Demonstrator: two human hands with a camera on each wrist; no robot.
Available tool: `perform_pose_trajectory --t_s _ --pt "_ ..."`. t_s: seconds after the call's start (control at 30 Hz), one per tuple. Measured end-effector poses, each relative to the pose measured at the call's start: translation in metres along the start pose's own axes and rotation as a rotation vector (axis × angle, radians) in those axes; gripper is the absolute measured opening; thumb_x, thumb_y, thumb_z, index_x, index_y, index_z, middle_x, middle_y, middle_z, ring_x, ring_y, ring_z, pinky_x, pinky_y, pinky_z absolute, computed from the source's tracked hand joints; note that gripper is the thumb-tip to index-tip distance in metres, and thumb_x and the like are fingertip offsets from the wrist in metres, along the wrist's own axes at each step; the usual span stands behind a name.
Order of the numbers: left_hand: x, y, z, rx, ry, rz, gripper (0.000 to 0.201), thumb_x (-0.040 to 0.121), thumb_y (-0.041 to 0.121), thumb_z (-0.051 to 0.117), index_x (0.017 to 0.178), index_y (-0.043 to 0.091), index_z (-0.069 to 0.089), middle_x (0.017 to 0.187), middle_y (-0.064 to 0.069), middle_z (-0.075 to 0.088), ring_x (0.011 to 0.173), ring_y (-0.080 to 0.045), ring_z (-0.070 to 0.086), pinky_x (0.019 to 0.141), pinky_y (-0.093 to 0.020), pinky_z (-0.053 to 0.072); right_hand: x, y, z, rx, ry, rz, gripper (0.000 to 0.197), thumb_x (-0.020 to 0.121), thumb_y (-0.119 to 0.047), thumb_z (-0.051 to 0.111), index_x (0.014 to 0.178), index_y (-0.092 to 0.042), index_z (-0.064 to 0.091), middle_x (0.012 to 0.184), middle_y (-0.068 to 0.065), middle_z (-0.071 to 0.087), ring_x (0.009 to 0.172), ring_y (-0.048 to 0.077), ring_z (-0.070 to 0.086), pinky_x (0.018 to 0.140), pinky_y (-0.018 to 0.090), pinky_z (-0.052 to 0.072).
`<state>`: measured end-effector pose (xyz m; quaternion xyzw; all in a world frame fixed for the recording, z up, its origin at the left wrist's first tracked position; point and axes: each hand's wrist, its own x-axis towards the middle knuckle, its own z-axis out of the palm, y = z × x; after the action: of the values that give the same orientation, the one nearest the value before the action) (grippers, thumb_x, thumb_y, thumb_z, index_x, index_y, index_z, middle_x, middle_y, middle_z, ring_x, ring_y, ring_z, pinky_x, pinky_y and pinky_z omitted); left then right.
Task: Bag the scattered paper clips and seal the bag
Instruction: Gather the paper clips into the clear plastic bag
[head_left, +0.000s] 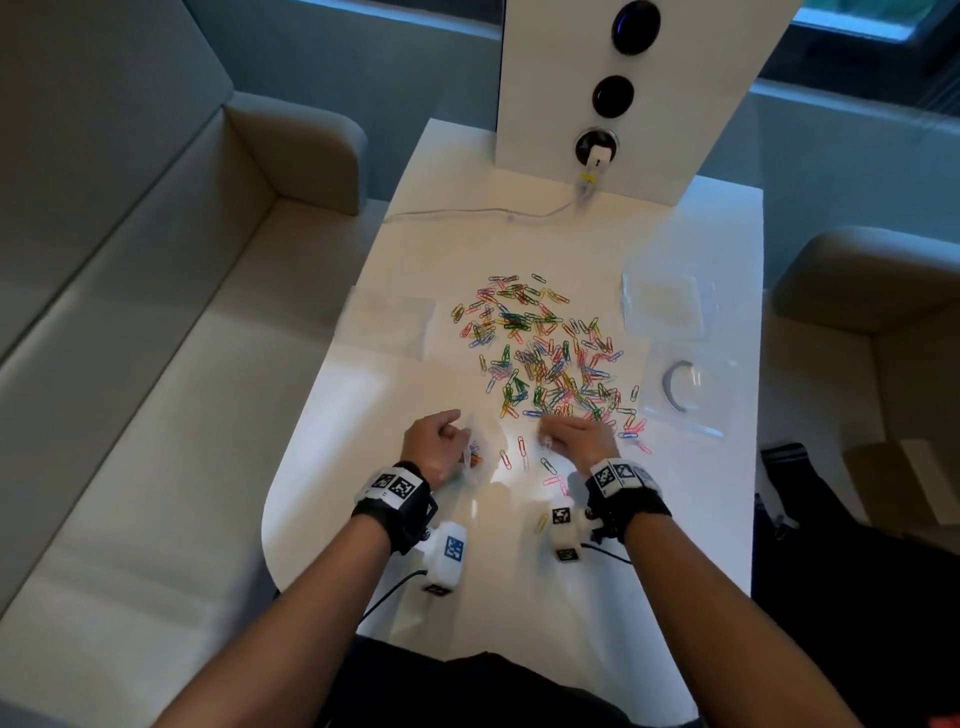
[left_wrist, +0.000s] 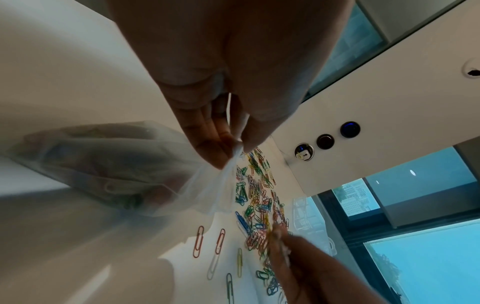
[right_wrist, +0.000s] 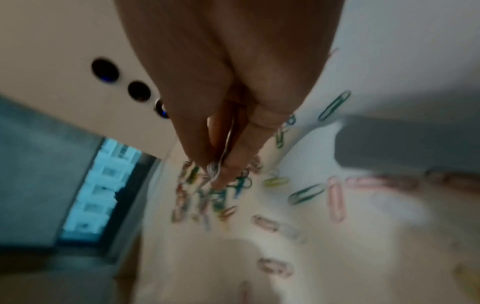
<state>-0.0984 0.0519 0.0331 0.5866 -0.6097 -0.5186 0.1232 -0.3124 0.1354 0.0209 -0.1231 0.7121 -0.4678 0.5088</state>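
Coloured paper clips (head_left: 540, 353) lie scattered over the middle of the white table (head_left: 363, 519). My left hand (head_left: 457, 434) pinches the rim of a small clear bag (head_left: 475, 454) just left of the pile's near edge. In the left wrist view the left hand (left_wrist: 237, 147) holds the bag (left_wrist: 116, 170) up by its rim, and a few clips show inside it. My right hand (head_left: 548, 434) is at the pile's near edge. The blurred right wrist view shows the right hand (right_wrist: 217, 172) pinching a pale clip (right_wrist: 214, 168) above the pile.
More clear bags lie on the table: one far left (head_left: 389, 322), two at the right (head_left: 665, 306), the nearer with a grey ring (head_left: 678, 384). A white panel (head_left: 545, 78) with a plugged-in charger and cable (head_left: 467, 212) stands at the back. Sofas flank the table.
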Motion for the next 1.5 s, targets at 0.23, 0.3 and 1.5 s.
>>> perform_pose_trajectory --t_s 0.23,0.3,1.5 --pt "0.007 0.01 0.007 0.04 -0.037 0.067 0.022 0.089 0.014 0.065 0.108 0.005 0.073 0.109 -0.012 0.073 0.102 -0.022 0.067 0.094 -0.029 0.05 -0.026 -0.007 0.061 -0.339 -0.129 -0.159 0.011 0.078 -0.018 0.077 0.089 -0.016 0.08 0.081 0.005 0.077 0.071 0.016 0.069 0.07 0.029 0.059" --pt "0.009 0.012 0.006 0.042 -0.048 0.075 0.02 0.091 0.013 0.063 0.106 0.007 0.074 0.108 -0.01 0.073 0.101 -0.02 0.066 0.091 -0.025 0.049 -0.027 -0.004 0.07 -0.501 -0.063 -0.245 0.011 0.08 -0.02 0.075 0.09 -0.019 0.08 0.083 0.004 0.077 0.066 0.008 0.065 0.064 0.017 0.051" --pt "0.034 0.004 -0.025 -0.328 -0.028 -0.122 0.006 0.084 0.024 0.072 0.085 0.025 0.078 0.095 0.003 0.076 0.093 -0.018 0.071 0.09 -0.042 0.057 0.032 0.025 -0.03 -0.984 0.257 -0.337 0.017 0.088 -0.012 0.065 0.1 -0.011 0.077 0.1 0.008 0.072 0.091 0.026 0.067 0.089 0.029 0.051"
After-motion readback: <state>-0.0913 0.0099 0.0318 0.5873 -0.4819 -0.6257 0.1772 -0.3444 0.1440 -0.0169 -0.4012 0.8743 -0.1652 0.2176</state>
